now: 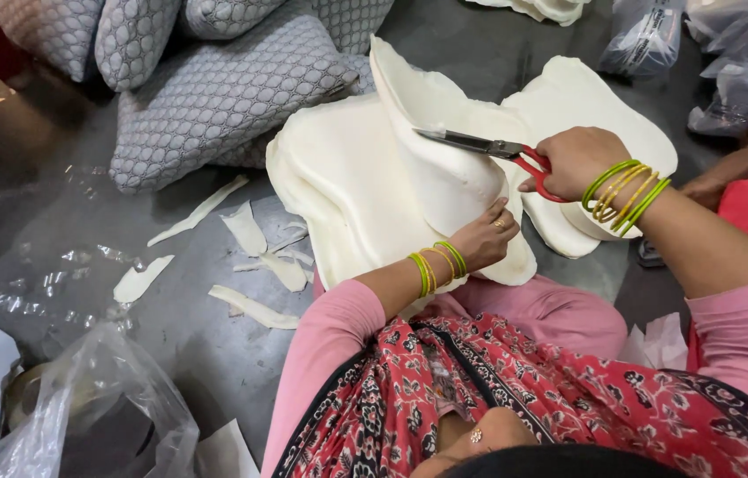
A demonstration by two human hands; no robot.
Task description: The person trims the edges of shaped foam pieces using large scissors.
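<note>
A thick cream foam pad [347,177] lies on the grey floor in front of me, with one piece of it stood up on edge. My left hand [484,237] grips the lower part of that upright piece. My right hand [579,161] holds red-handled scissors [489,148], whose steel blades lie against the top edge of the upright foam. Both wrists carry green and yellow bangles. A second foam piece [582,97] lies flat behind my right hand.
Several foam offcuts [254,270] are scattered on the floor at the left. Grey patterned cushions [214,97] are piled at the top left. Clear plastic bags [73,407] sit at the lower left and more bags [736,62] at the top right. My pink-clad knees [560,310] are below the foam.
</note>
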